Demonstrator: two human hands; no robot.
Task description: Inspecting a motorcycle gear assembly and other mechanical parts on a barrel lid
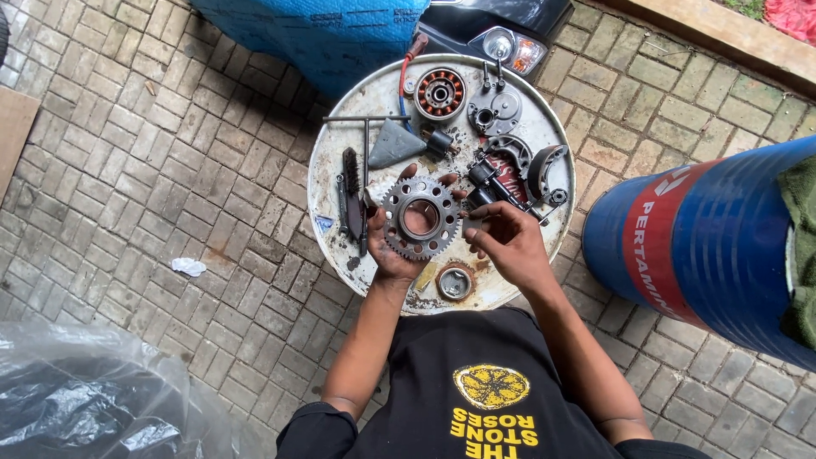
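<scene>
My left hand (393,255) holds a round toothed metal sprocket (421,218) flat on its palm, fingers curled up around its rim. My right hand (507,240) hovers just right of the sprocket, fingertips pinched together near its edge; whether it holds a small part I cannot tell. Both hands are over a round white drum top (336,178) that serves as a work surface.
On the drum top lie a copper-wound stator (440,93), a metal cover plate (495,109), brake shoes (544,168), a T-handle wrench (365,127), a wire brush (349,191) and a small bearing ring (455,283). A blue drum (722,246) stands right. Plastic sheeting (76,399) lies lower left.
</scene>
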